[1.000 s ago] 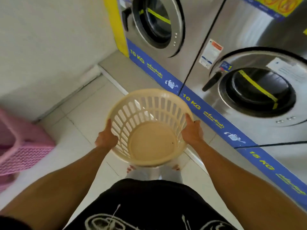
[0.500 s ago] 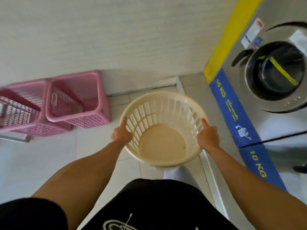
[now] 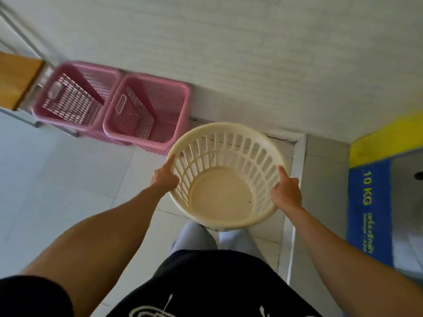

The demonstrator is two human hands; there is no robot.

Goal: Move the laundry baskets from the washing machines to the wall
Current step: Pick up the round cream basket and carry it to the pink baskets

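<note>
1. Two hands carry one round cream basket [image 3: 225, 177] in the head view: our left hand [image 3: 165, 177] is closed on its left rim, thumb along the top edge, and our right hand [image 3: 286, 191] is closed on its right rim the same way.
2. We hold the basket off the floor [image 3: 57, 179], in front of our body, its mouth up and nothing inside it.
3. Two pink square baskets [image 3: 146, 110] stand side by side, touching, against the white wall [image 3: 251, 53], just left of the cream one.
4. At the right edge we see a washing machine [image 3: 407, 202] with a blue "10 KG" strip [image 3: 368, 211].
</note>
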